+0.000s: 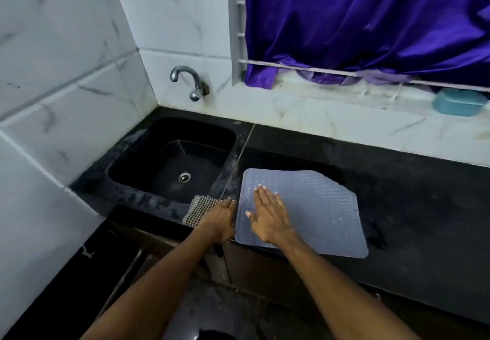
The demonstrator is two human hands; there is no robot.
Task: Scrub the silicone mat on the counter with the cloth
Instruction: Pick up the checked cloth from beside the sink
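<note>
A grey-blue silicone mat [315, 207] with a ribbed and dotted surface lies flat on the black counter [413, 207], just right of the sink. My right hand [267, 215] rests palm down on the mat's left part, fingers spread, holding nothing. A checked black-and-white cloth [200, 208] lies on the counter's front edge beside the sink. My left hand [220, 219] lies on the cloth's right end, next to the mat's left edge; whether its fingers grip the cloth is not visible.
A black sink [172, 162] with a metal drain sits left of the mat under a chrome tap [189, 81]. White marble tiles cover the walls. A purple curtain [371, 21] hangs over the window ledge, where a blue soap dish [460, 103] stands.
</note>
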